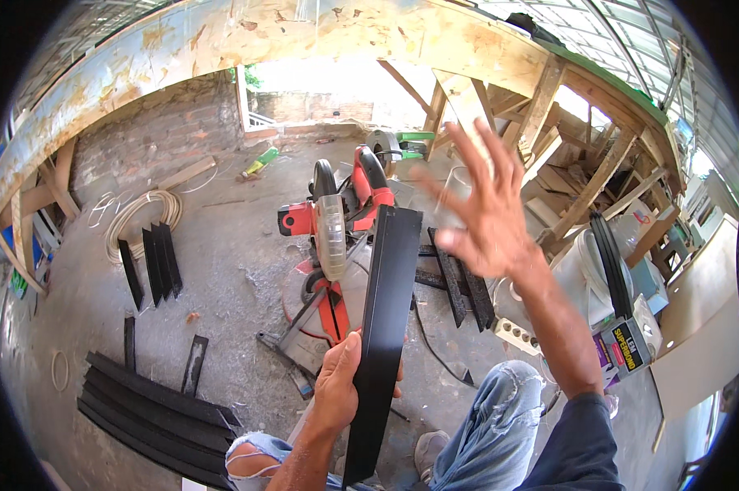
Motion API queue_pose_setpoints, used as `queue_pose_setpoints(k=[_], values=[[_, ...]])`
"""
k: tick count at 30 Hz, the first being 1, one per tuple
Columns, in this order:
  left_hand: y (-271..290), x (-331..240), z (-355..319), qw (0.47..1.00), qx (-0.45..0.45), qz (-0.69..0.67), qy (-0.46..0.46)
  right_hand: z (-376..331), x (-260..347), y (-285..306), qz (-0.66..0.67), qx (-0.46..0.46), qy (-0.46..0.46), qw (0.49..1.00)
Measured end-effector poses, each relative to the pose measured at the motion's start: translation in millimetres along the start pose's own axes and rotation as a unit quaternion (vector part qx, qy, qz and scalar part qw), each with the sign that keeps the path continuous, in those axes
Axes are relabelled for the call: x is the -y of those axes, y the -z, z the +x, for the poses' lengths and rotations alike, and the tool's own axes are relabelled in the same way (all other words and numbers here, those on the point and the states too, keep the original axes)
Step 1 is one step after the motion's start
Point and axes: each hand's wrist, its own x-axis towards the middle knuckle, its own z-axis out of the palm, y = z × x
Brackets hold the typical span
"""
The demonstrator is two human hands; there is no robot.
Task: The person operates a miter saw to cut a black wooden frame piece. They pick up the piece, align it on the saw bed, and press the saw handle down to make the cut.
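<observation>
left hand (pixel 336 385) closed round the lower part of a long black panel (pixel 386 327), held upright at centre; right hand (pixel 477 204) at 1 o'clock, fingers spread, holding nothing; red mitre saw (pixel 336 221) on the concrete floor (pixel 230 270) just behind the panel, at 11 o'clock

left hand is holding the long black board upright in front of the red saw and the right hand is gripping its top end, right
Not quite. In the head view the right hand is raised with fingers spread, off the black board. Only the left hand holds the board, upright in front of the red saw.
</observation>
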Motion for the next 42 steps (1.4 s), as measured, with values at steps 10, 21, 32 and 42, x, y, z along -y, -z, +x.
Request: queue_pose_setpoints(k=[10,21,32,42], values=[[9.2,6.9,1.5,0.999,-0.004,-0.019,-0.031,-28.4,0.7,6.9,0.219,0.244,-0.367,0.871],[14.6,5.8,5.3,0.999,-0.027,-0.018,-0.021,-69.0,71.3,4.2,0.300,-0.008,0.044,0.953],[12.8,11.2,10.0,0.998,-0.055,0.032,-0.001,-19.3,6.2,-15.4,0.093,0.090,0.079,0.988],[16.1,14.6,11.7,0.998,-0.043,0.032,-0.018,-27.9,11.4,15.1,0.202,0.301,-0.225,0.904]])
